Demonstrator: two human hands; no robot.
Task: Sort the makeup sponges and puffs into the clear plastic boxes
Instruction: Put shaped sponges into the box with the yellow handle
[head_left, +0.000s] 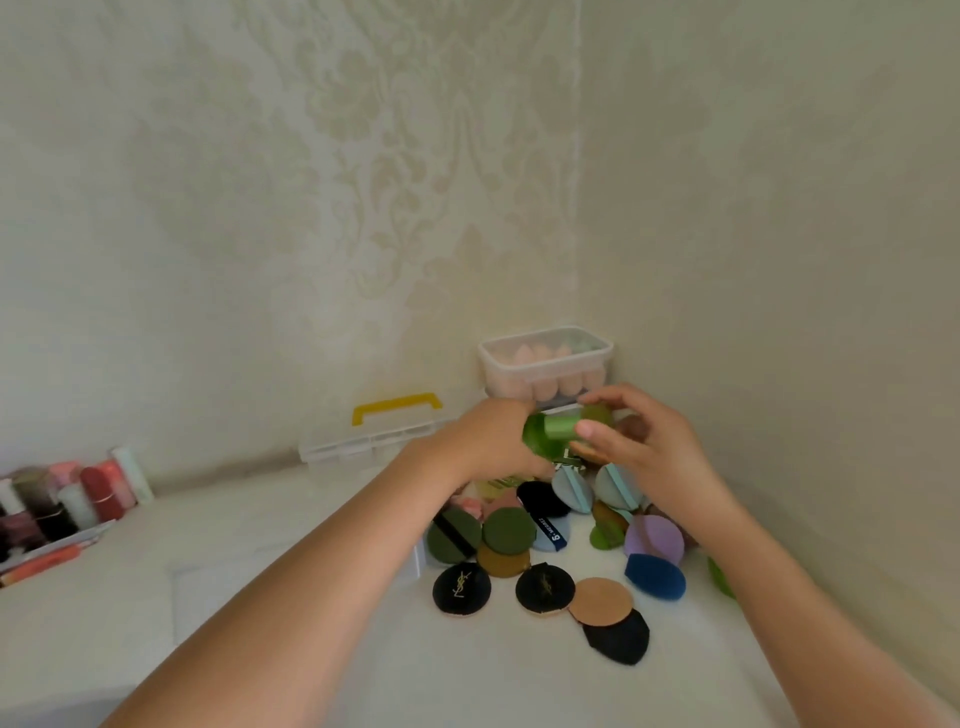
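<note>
As left grip (488, 441), right grip (649, 447) hold | green puffs (550, 428): maybe 2

This looks like a room in a home: cream damask wallpaper (395, 156) covers both walls of the corner. On the white table (260, 530) stand lipsticks and small cosmetic bottles (78, 493), well apart from scattered makeup puffs (519, 561).

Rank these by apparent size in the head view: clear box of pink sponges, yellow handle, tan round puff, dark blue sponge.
1. clear box of pink sponges, though farthest away.
2. yellow handle.
3. tan round puff and dark blue sponge: too alike to rank.
</note>
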